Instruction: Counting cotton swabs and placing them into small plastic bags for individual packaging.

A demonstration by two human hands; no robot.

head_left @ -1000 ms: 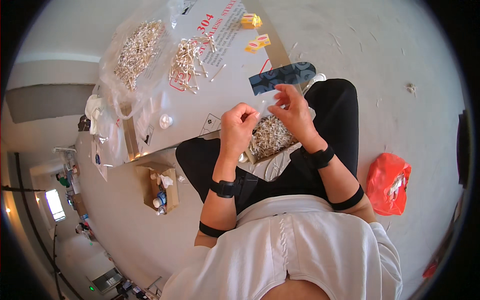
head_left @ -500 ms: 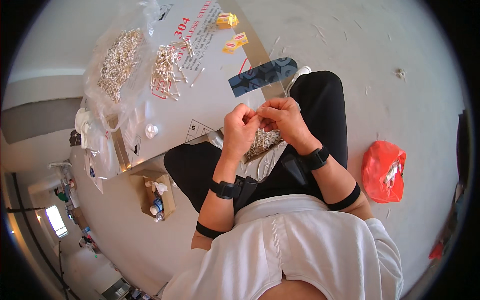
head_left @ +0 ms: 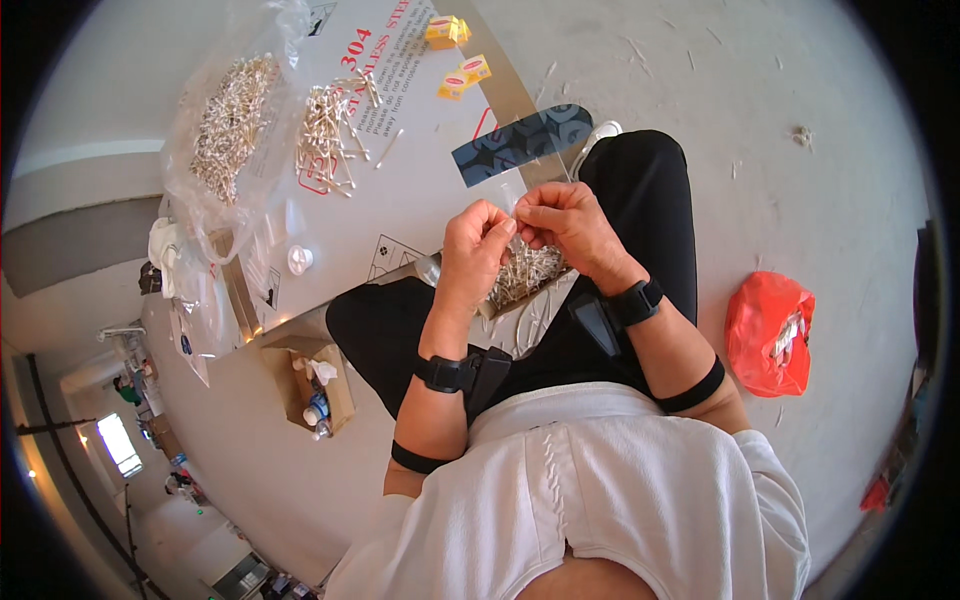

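My left hand (head_left: 474,245) and my right hand (head_left: 570,228) are raised close together over my lap, each in a pinch. Between their fingertips is a small see-through plastic piece (head_left: 509,196), too faint to make out fully. Right below the hands, between my knees, a cardboard box (head_left: 497,308) holds a heap of loose cotton swabs (head_left: 527,275). Ahead on the table (head_left: 390,205) lies another pile of cotton swabs (head_left: 328,135), beside a large clear bag (head_left: 185,150) full of them.
Small yellow boxes (head_left: 447,32) and yellow cards (head_left: 466,76) lie at the table's far edge, near a dark patterned strip (head_left: 520,145). A white round cap (head_left: 299,260) sits left. On the floor are an open carton (head_left: 340,390) and a red plastic bag (head_left: 765,335); stray swabs are scattered about.
The hands have drawn slightly apart, with the left shifting left and the fingertips now separated. A pale see-through piece shows between them. The view has shifted slightly.
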